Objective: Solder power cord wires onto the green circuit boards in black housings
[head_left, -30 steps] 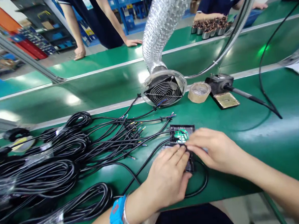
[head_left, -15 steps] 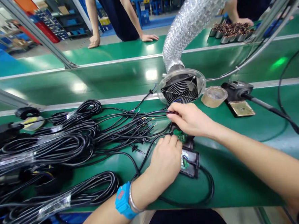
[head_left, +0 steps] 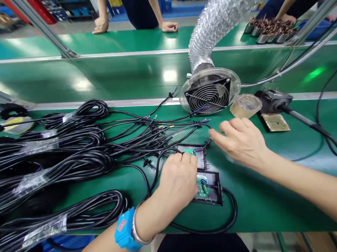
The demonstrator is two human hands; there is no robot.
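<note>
My left hand (head_left: 179, 176), with a blue watch-like band on its wrist, is curled over the left side of two small black cases. It grips the upper case (head_left: 202, 162), in which part of a green circuit board shows; its fingertips are hidden. Just below lies the lower case (head_left: 217, 197), also with a green circuit board (head_left: 202, 188) and a thick black cable (head_left: 235, 209) looping from its right end. My right hand (head_left: 240, 142) is to the right, fingers apart and partly bent. One of its digits touches a bent black cable (head_left: 209, 140) beside the upper case.
Bundled black cables (head_left: 82, 165) cover the left side, their stripped ends toward the middle. Behind my hands stands a fan (head_left: 209, 95) on a silver duct (head_left: 216, 28). A tape roll (head_left: 245, 106) and a soldering iron holder (head_left: 272, 102) are at right. Co-workers' hands (head_left: 169, 26) rest across the bench.
My right hand has moved right and down, loosening its pinch on the cable. The upper case is now more exposed. My left hand stays on the cases. The view has tilted down.
</note>
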